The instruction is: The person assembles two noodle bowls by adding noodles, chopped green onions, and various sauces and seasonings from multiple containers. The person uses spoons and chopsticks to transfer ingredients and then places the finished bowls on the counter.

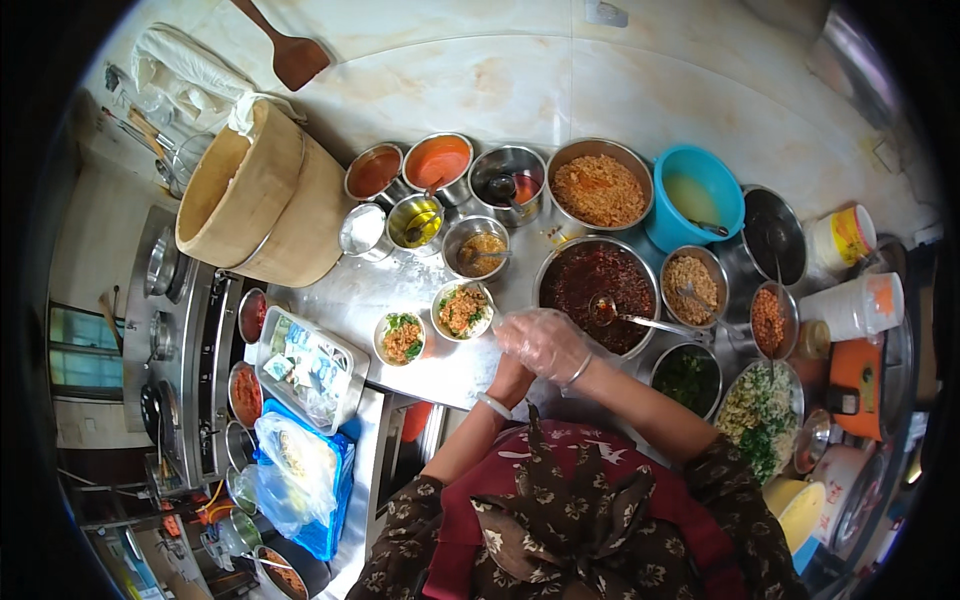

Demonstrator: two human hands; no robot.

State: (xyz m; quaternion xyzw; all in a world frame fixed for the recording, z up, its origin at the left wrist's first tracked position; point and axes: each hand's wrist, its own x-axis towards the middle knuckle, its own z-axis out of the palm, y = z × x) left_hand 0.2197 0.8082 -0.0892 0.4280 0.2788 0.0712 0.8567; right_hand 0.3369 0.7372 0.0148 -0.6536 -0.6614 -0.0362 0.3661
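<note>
My right hand (545, 342), in a clear plastic glove, lies over my left hand (510, 380) at the near side of the steel counter. Its fingers look curled, and what they hold, if anything, is hidden. The fingers of my left hand are out of sight beneath it. Just left of my hands stand two bowls of food topped with chopped greens and brown crumbly bits, a nearer-left bowl (402, 339) and a right bowl (464, 309). Beside my right hand is a large steel pot of dark red chili sauce (590, 270) with a metal ladle (640, 321) resting in it.
Steel pots of red sauce (438, 160), yellow oil (415, 221) and brown crumbs (600, 192) line the back. A turquoise bucket (700, 190) and chopped greens (686, 378) are at right. A wooden barrel (300, 220) and a plastic bin (345, 375) stand at left.
</note>
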